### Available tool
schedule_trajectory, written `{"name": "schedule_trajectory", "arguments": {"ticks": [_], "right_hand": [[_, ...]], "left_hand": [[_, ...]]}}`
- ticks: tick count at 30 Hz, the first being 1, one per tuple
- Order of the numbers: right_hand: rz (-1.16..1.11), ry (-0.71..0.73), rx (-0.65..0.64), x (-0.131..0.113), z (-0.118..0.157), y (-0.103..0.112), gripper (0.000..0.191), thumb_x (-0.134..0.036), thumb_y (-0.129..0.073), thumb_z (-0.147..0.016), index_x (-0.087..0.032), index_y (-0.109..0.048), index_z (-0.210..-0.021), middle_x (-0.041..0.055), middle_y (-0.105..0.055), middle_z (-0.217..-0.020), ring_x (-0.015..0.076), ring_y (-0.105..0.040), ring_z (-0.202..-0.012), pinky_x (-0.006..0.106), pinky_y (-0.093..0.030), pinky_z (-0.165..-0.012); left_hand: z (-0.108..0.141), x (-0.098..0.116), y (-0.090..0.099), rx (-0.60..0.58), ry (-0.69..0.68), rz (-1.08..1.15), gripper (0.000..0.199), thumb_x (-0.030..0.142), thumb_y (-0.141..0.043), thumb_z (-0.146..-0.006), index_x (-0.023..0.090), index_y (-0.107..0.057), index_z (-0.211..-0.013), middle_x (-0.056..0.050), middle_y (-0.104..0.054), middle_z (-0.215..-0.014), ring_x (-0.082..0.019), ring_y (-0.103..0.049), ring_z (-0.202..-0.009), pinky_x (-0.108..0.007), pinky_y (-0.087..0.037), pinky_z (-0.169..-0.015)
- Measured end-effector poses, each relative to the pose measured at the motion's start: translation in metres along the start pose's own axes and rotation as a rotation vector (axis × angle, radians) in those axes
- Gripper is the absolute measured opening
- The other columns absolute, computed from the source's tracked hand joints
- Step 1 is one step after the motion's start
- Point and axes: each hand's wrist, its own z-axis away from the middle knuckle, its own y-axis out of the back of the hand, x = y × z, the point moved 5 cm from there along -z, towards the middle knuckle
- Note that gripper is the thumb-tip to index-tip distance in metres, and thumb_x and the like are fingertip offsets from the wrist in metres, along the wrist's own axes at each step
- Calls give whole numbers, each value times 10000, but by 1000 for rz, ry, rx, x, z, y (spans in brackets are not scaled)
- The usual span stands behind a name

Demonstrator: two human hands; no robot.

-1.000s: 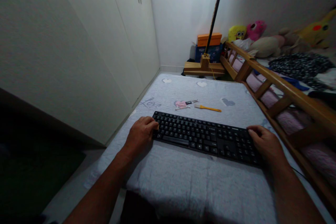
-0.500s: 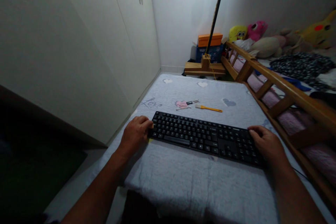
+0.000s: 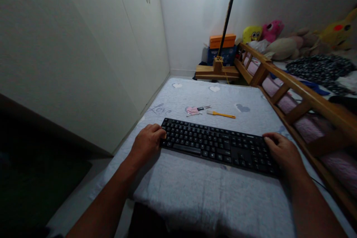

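Observation:
A black keyboard (image 3: pixel 206 142) lies on a cloth-covered table (image 3: pixel 200 189), slightly slanted, its right end nearer to me. My left hand (image 3: pixel 147 140) grips its left end, thumb over the edge keys. At the right end my right hand (image 3: pixel 283 150) is closed round the edge, its fingers partly hidden beneath. Beyond the keyboard lie a yellow-handled brush (image 3: pixel 221 114) and a slim tool with a black grip (image 3: pixel 200 109), with a thin swab-like stick (image 3: pixel 194 114) beside it.
A pale wardrobe (image 3: pixel 111 44) stands along the left. On the right a wooden bed rail (image 3: pixel 304 85) runs beside the table, with plush toys (image 3: pixel 252 34) behind it. A stand with a wooden base (image 3: pixel 217 71) and boxes (image 3: pixel 222 41) are past the far edge.
My left hand has shifted slightly to the right over the keyboard's left end, and a small yellow patch under it is now hidden. My right hand keeps its hold.

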Motion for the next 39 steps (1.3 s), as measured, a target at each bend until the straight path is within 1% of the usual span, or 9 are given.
{"name": "schedule_trajectory", "arguments": {"ticks": [4,8,12,17,20,23,27,30,39], "right_hand": [[5,-3,2,-3,1,1,354,-496,-494,-713,-237,-702,-836,98,-727,-849,297,-656,-798,419,-483,-759],[6,-2,-13,4,-1,-2,357,-497,-504,-723,-234,-704,-859,99,-733,-887,295,-662,-811,419,-484,-767],[1,33,15,9,-3,-3,350,-488,-514,-743,-231,-714,-871,90,-734,-874,283,-659,-804,407,-484,-767],[21,25,8,9,-3,-3,371,-495,-507,-736,-225,-721,-871,93,-735,-872,280,-659,-791,404,-483,-756],[20,32,17,7,-3,-2,365,-495,-510,-731,-227,-722,-858,88,-732,-844,276,-655,-776,395,-482,-734],[16,42,3,7,-3,-2,355,-493,-520,-736,-230,-724,-858,82,-727,-818,273,-654,-766,386,-478,-709],[23,3,-13,10,-3,-3,380,-509,-507,-743,-228,-724,-881,94,-732,-856,283,-659,-787,400,-475,-729],[17,-1,-6,11,-3,-4,376,-505,-508,-737,-230,-720,-881,96,-735,-883,289,-662,-808,406,-474,-750],[5,36,25,11,-4,-4,339,-484,-518,-739,-231,-718,-845,85,-734,-843,273,-656,-783,393,-481,-754]], "left_hand": [[2,-11,6,-24,36,-44,202,107,-565,-838,215,-735,-860,-70,-702,-928,-240,-598,-867,-346,-450,-756],[1,-15,8,-16,56,-45,204,92,-574,-836,219,-732,-853,-64,-703,-927,-228,-596,-863,-329,-444,-751],[-6,-12,5,4,51,-30,191,105,-567,-860,211,-726,-873,-62,-698,-938,-228,-591,-881,-335,-455,-785],[-27,-4,1,6,34,-45,184,132,-559,-880,219,-721,-888,-53,-691,-960,-229,-575,-915,-341,-465,-819],[-39,1,-1,-8,39,-29,181,113,-569,-879,217,-717,-876,-59,-689,-974,-227,-577,-938,-340,-466,-847],[-44,3,-5,-37,42,-20,180,108,-567,-881,207,-717,-871,-66,-684,-970,-230,-578,-936,-345,-464,-848],[-39,-1,-12,-50,37,16,201,111,-542,-886,202,-721,-888,-65,-682,-964,-233,-578,-944,-344,-460,-846],[-32,-5,-13,-60,28,40,221,119,-521,-888,201,-726,-896,-67,-682,-969,-235,-578,-945,-346,-460,-843],[-18,-6,-4,-160,33,69,214,183,-512,-904,202,-723,-875,-56,-681,-965,-223,-584,-929,-336,-448,-830]]}}
